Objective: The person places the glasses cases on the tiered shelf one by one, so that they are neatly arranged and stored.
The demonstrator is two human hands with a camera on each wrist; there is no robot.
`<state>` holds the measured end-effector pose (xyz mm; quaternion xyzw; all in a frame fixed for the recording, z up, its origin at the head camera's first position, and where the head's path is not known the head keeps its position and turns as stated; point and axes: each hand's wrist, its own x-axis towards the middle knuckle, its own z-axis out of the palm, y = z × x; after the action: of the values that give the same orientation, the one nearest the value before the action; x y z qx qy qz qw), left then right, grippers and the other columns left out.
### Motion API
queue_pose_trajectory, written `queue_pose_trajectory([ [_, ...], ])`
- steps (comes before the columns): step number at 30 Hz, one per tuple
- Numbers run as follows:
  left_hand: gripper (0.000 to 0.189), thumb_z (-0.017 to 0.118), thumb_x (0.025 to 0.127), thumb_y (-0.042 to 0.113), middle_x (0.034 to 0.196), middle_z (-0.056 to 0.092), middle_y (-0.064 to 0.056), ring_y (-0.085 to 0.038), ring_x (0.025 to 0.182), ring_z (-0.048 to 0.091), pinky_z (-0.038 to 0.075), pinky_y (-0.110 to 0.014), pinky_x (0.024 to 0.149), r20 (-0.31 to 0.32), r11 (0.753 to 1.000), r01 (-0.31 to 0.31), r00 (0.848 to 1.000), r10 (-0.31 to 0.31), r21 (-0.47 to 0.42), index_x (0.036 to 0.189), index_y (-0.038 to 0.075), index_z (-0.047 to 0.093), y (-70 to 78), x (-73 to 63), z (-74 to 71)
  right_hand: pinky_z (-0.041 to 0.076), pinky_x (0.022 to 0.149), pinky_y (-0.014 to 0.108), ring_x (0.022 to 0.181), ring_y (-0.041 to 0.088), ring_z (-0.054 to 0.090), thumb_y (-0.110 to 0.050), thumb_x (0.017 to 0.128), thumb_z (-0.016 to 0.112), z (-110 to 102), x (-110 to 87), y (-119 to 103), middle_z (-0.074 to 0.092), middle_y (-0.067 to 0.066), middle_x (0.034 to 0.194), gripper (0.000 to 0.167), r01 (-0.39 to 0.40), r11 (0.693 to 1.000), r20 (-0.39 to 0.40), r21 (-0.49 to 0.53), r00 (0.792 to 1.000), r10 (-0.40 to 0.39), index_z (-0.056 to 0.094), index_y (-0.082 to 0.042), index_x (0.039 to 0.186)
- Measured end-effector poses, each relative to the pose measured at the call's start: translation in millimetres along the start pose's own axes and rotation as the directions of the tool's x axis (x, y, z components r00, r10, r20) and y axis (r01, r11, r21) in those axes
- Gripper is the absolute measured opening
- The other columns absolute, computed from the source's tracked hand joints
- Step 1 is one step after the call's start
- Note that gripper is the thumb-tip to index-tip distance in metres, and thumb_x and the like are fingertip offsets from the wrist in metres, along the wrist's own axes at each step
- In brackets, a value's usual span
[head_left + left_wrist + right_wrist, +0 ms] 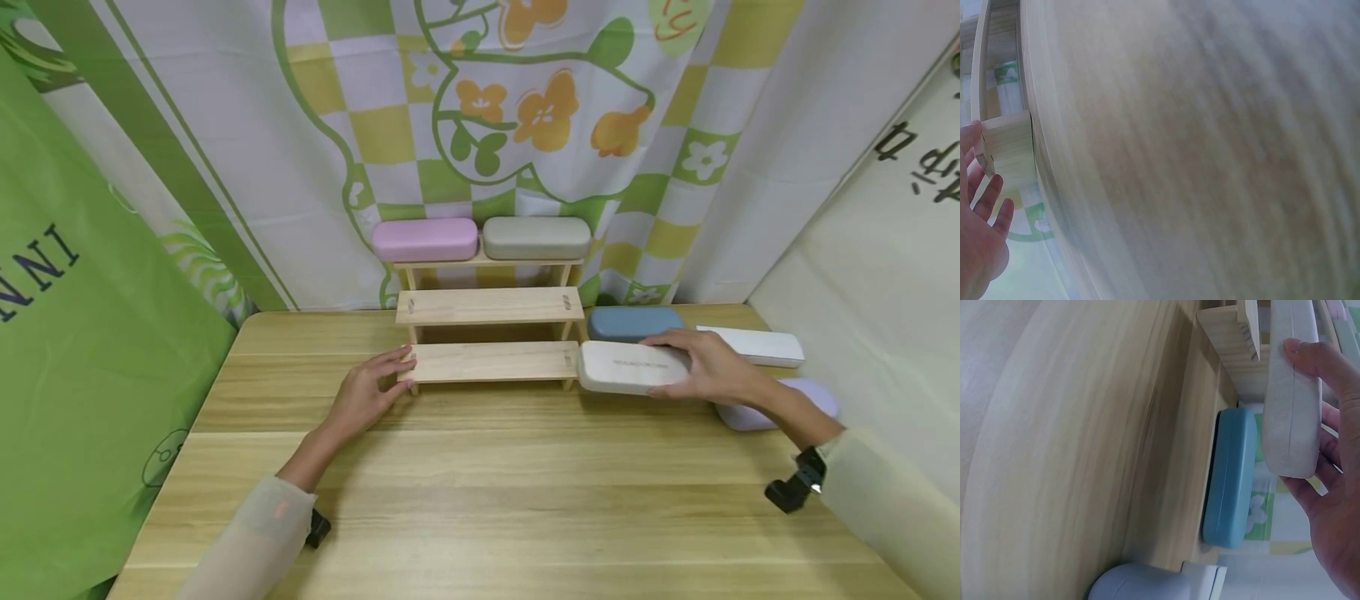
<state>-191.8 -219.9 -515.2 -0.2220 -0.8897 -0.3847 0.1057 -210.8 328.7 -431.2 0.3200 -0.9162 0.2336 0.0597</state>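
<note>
In the head view my right hand (708,367) grips a white glasses case (630,367), thumb on its near side and fingers on the far side. In the right wrist view the white glasses case (1291,394) is up off the table, close to the shelf's end. My left hand (367,392) touches the left end of the lowest step of a three-tier wooden shelf (487,362), fingers spread and fairly straight. A pink glasses case (425,240) and a grey-green glasses case (537,238) sit side by side on the top tier. The middle and lowest tiers are bare.
Right of the shelf, a blue glasses case (633,321), a white box (757,346) and a lavender glasses case (813,396) lie on the wooden table (480,500). A patterned curtain (525,108) hangs behind the shelf; a green cloth (82,333) hangs at left.
</note>
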Motion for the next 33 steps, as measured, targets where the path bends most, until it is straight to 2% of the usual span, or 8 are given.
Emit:
queue_pose_trajectory([
  [11,0.036,0.084,0.091,0.007,0.148,0.063,-0.013,-0.035,0.137,0.06,0.05,-0.053,0.114,-0.002,1.0,-0.004,1.0,0.004,-0.003,0.126,0.003,0.076,-0.4,-1.2,0.6,0.054,0.076,0.031,0.1,0.019,0.067,-0.029,0.067,0.1,4.1,16.2,-10.4,0.076,0.007,0.117,0.069,0.009,0.999,-0.01,0.032,1.0,-0.009,0.073,-0.009,0.127],
  [17,0.037,0.084,0.09,0.005,0.148,0.063,-0.013,-0.036,0.137,0.06,0.051,-0.052,0.113,-0.004,1.0,-0.006,1.0,0.006,-0.004,0.126,0.002,0.076,0.9,-0.8,1.0,0.057,0.076,0.033,0.102,0.028,0.069,-0.021,0.064,0.101,6.0,30.4,-17.3,0.076,0.012,0.119,0.069,0.065,0.996,-0.022,0.058,0.998,-0.064,0.073,-0.005,0.126],
  [21,0.036,0.084,0.09,0.005,0.148,0.063,-0.013,-0.036,0.136,0.061,0.051,-0.052,0.113,-0.005,1.0,-0.006,1.0,0.006,-0.006,0.126,0.002,0.076,1.5,-0.7,1.0,0.058,0.078,0.036,0.104,0.03,0.071,-0.023,0.063,0.1,7.6,38.3,-21.1,0.077,0.011,0.119,0.068,0.087,0.995,-0.038,0.054,0.996,-0.085,0.074,-0.005,0.124],
  [28,0.036,0.084,0.09,0.006,0.147,0.064,-0.013,-0.036,0.135,0.061,0.051,-0.053,0.113,-0.012,1.0,-0.018,1.0,0.018,-0.004,0.125,0.002,0.076,0.4,-0.2,1.2,0.058,0.071,0.034,0.098,0.03,0.074,-0.022,0.062,0.1,12.0,52.0,-26.8,0.078,0.011,0.117,0.067,0.147,0.988,-0.066,0.054,0.987,-0.143,0.076,-0.007,0.122],
  [33,0.036,0.085,0.09,0.007,0.147,0.064,-0.013,-0.036,0.136,0.061,0.051,-0.053,0.113,-0.013,1.0,-0.02,1.0,0.02,0.001,0.125,0.002,0.076,-0.1,0.0,1.3,0.059,0.07,0.036,0.096,0.028,0.074,-0.026,0.064,0.1,13.7,62.0,-34.3,0.078,0.012,0.117,0.069,0.16,0.987,-0.058,0.033,0.986,-0.158,0.074,-0.006,0.124],
])
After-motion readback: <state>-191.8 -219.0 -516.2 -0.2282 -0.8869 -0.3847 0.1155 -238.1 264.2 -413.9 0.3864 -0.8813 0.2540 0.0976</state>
